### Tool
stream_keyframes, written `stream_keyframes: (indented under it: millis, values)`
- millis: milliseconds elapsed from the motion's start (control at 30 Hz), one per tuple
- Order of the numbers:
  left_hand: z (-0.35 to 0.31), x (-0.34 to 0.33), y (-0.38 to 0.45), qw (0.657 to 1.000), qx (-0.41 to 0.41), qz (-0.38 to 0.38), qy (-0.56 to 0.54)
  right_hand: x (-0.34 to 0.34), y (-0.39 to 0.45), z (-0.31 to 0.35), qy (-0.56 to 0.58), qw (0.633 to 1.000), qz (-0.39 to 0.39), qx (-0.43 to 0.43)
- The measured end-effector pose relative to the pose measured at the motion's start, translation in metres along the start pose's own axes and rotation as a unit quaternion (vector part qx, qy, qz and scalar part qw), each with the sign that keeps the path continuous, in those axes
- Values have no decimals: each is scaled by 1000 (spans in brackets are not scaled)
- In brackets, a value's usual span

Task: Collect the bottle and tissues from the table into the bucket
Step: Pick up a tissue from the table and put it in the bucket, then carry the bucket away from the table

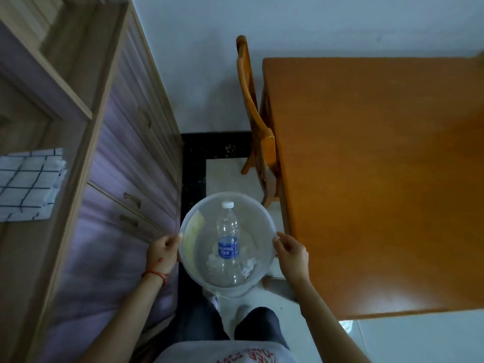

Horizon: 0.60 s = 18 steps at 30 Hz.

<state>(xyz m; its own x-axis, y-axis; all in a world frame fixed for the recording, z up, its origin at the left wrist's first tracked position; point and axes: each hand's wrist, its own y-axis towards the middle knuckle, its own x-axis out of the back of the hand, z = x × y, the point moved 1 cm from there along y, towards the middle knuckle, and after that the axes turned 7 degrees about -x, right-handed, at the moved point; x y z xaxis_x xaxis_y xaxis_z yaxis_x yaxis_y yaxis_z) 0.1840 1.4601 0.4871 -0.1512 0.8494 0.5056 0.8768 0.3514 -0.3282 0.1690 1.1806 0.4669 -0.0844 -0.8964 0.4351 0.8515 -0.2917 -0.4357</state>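
Observation:
I hold a translucent round bucket (259,208) in front of my legs, above the floor. My left hand (163,251) grips its left rim and my right hand (289,254) grips its right rim. Inside the bucket a clear plastic bottle (228,239) with a white cap and a blue label leans cap-up. Crumpled white tissues (247,267) lie at the bottom around the bottle's base. The orange wooden table (379,179) stands to the right of the bucket, its top bare.
An orange wooden chair (255,121) is tucked at the table's left side. A wooden cabinet with purple drawers (125,158) lines the left, with a checked cloth (28,184) on a shelf. Tiled floor lies between them.

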Motion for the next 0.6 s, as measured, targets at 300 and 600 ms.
stream_keyframes:
  millis: [300, 600]
  values:
    - [31, 8, -82, 1000, 9, -28, 4, 16, -62, -36, -6, 1000, 25, -1]
    - [49, 11, -127, 998, -27, 28, 47, 14, -133, -88, 20, 998, -42, -45]
